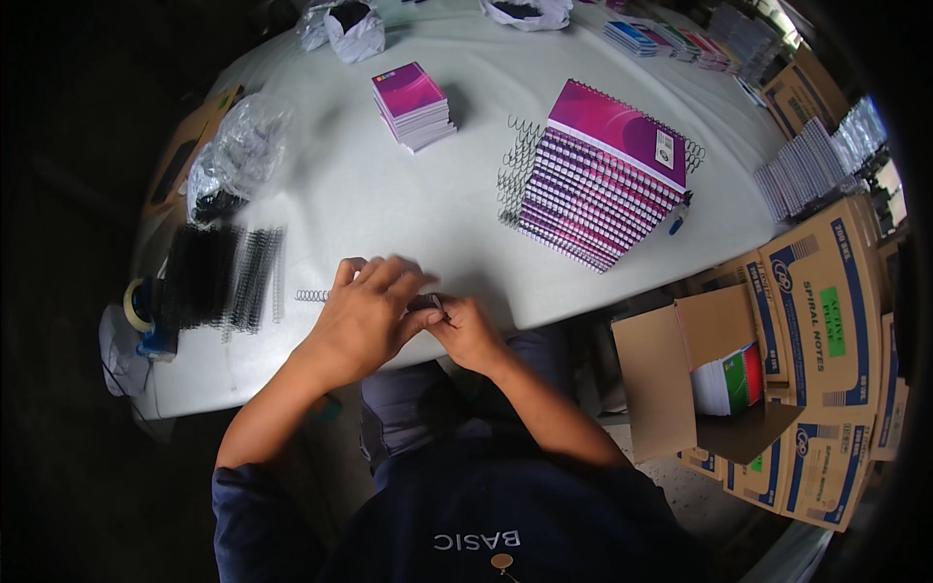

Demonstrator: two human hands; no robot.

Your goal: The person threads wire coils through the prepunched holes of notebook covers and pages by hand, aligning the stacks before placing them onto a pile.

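My left hand (369, 311) lies curled over a metal wire spiral (313, 295) at the near edge of the white table (389, 194); one end of the spiral sticks out to the left of my fingers. My right hand (466, 330) pinches the spiral's other end, with a thin metal tip showing between its fingers. The middle of the spiral is hidden under both hands. A tall stack of purple spiral-bound notebooks (603, 175) stands to the right, beyond my hands.
Rows of black binding spirals (228, 277) lie at left, next to a tape roll (141, 306) and clear plastic bags (243, 146). A small stack of purple pads (413, 102) sits farther back. Cardboard boxes (816, 321), one open with notebooks inside, stand at right.
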